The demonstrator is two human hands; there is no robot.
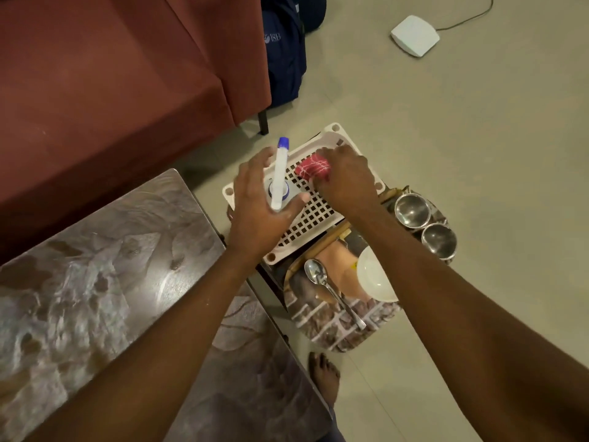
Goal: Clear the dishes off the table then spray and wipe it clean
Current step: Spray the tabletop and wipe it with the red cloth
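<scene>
At the frame's centre, the left hand (258, 199) spreads wide around the spray bottle (280, 167), perhaps touching it, while the right hand (345, 177) grips the red cloth (310, 169) on the white rack (318, 215).

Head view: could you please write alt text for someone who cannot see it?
A person's right hand grips a red cloth over a white rack; the open left hand flanks a spray bottle. Dishes sit on a nearby tray.

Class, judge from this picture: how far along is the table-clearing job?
Done: no dishes show on the table; the spoon, plate and bowls sit on a tray beside it. In hand: the left hand reaches round the bottle, and the right hand grips the cloth. Left: spraying and wiping.
</scene>
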